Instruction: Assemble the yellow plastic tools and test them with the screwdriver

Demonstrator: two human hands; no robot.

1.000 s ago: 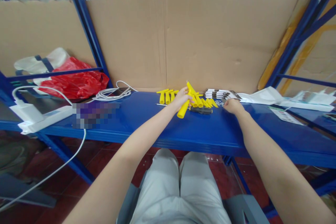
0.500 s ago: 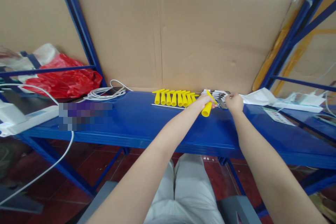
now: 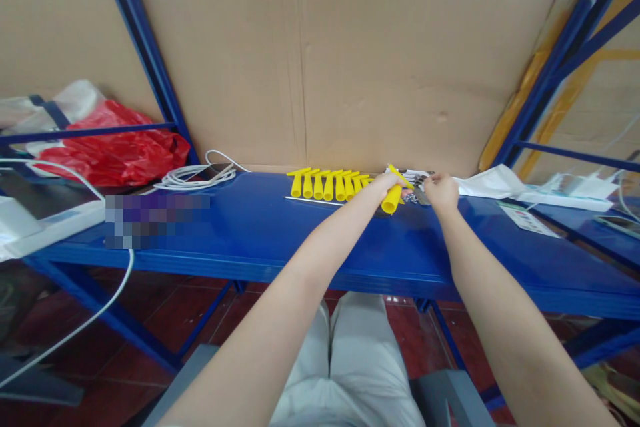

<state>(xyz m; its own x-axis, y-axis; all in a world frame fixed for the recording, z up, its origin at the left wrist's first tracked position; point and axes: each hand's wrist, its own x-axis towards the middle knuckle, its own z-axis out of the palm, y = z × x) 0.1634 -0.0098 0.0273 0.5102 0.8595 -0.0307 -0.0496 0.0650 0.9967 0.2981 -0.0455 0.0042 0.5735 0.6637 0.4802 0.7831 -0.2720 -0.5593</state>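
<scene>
My left hand [image 3: 389, 185] is closed round a yellow plastic piece [image 3: 391, 200], a hollow tube with a flat thin end, its open mouth towards me. Several like it, the row of yellow tube pieces [image 3: 327, 187], stand side by side to the left. At the right, my right hand [image 3: 443, 192] has its fingers pinched at a dark grey flat piece [image 3: 421, 197], close to the held tube. Small white and black parts [image 3: 407, 175] lie behind both hands, partly covered. A thin metal rod [image 3: 313, 200] lies in front of the row.
The blue shelf table [image 3: 240, 240] is backed by a cardboard sheet [image 3: 390, 80]. Coiled white cable [image 3: 195, 177] and a red plastic bag [image 3: 115, 143] are at the left. A white power strip [image 3: 565, 201] and a printed card [image 3: 530, 220] lie at the right.
Both hands stay close together, with the yellow piece still in the left. The view has shifted slightly; the yellow piece's thin end now tilts more towards the right hand.
</scene>
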